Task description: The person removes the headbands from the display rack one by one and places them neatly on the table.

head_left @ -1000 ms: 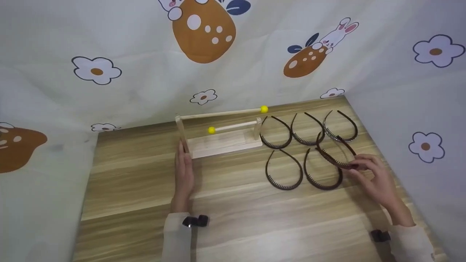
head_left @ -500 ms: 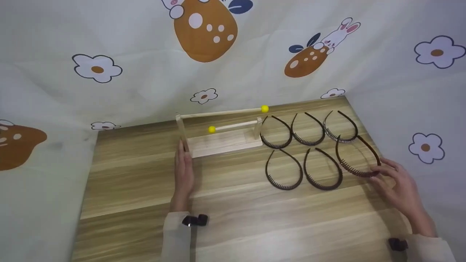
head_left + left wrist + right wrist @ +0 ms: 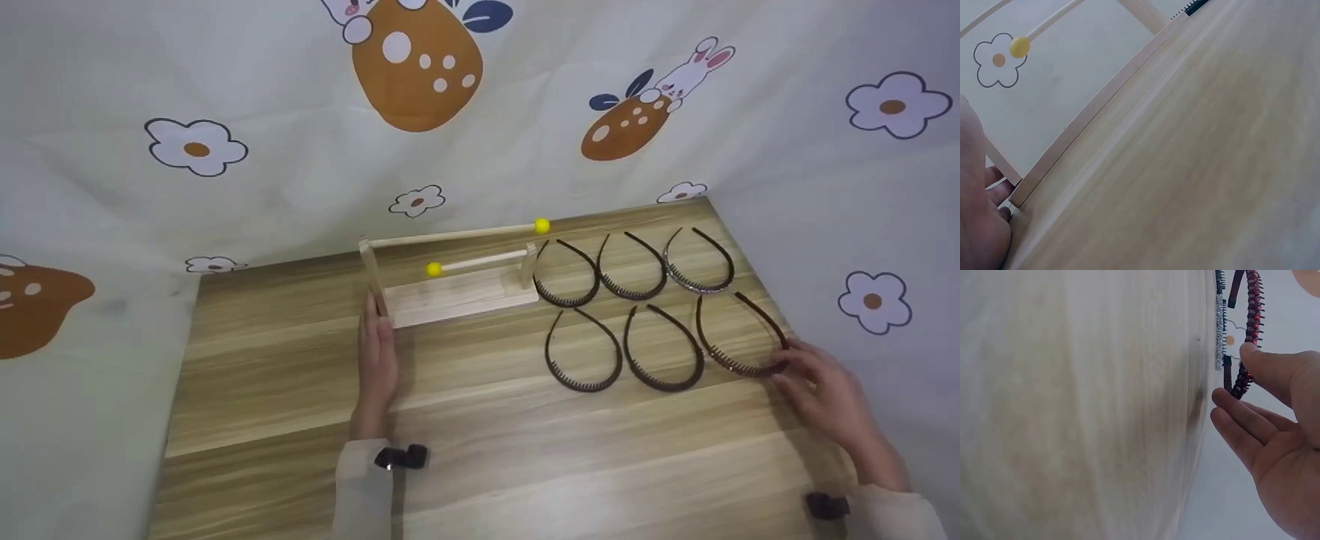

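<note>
My right hand point(image 3: 829, 386) pinches a dark reddish headband point(image 3: 739, 367) between thumb and fingers at its right side. In the right wrist view this headband point(image 3: 1253, 312) shows a braided red band with small teeth, held beside the tabletop. My left hand point(image 3: 377, 360) rests against the left end of a pale wooden rack point(image 3: 465, 300), its fingers lying along the outer side of the upright. The left wrist view shows the fingertips point(image 3: 999, 191) touching the rack's end corner. Two wooden bars with yellow ball ends point(image 3: 542, 226) belong to the rack.
Several dark toothed headbands lie right of the rack, including a front-row headband point(image 3: 583, 386) and a glittery headband point(image 3: 701, 287) at the back right. The wood-grain table point(image 3: 495, 450) meets a patterned cloth point(image 3: 285, 187) behind and at both sides.
My right hand has carried the headband right and down, from above the other headbands to the right end of the front row. The left hand and rack have stayed put.
</note>
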`<action>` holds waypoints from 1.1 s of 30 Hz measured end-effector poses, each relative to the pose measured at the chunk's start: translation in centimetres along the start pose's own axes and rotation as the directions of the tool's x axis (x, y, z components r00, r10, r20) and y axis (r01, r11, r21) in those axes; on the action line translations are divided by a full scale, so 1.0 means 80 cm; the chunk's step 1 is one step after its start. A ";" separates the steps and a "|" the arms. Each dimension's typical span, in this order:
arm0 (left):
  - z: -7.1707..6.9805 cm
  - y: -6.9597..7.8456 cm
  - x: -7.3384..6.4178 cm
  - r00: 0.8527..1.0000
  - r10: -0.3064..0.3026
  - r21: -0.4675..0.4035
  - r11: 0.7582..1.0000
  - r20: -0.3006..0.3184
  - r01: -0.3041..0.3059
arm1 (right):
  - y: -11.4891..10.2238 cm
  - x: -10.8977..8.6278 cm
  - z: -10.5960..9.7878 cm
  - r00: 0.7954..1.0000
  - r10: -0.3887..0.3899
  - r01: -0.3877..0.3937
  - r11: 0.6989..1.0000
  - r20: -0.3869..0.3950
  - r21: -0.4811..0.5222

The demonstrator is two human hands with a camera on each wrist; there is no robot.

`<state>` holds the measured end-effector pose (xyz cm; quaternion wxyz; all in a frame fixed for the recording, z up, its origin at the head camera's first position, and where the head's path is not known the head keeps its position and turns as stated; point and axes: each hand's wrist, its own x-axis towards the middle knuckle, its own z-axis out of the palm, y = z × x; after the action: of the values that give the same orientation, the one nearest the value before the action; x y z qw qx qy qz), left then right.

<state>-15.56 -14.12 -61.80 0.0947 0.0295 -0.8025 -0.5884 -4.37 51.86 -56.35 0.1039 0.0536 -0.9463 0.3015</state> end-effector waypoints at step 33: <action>-0.008 0.013 0.007 0.999 0.038 0.068 0.997 -0.017 -0.037 | -0.040 0.037 -0.001 0.995 -0.038 0.048 0.993 0.096 -0.105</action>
<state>-15.94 -14.47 -60.53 0.1121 0.0231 -0.8214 -0.5587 -6.67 49.18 -53.82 0.0683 0.0824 -0.9636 0.2451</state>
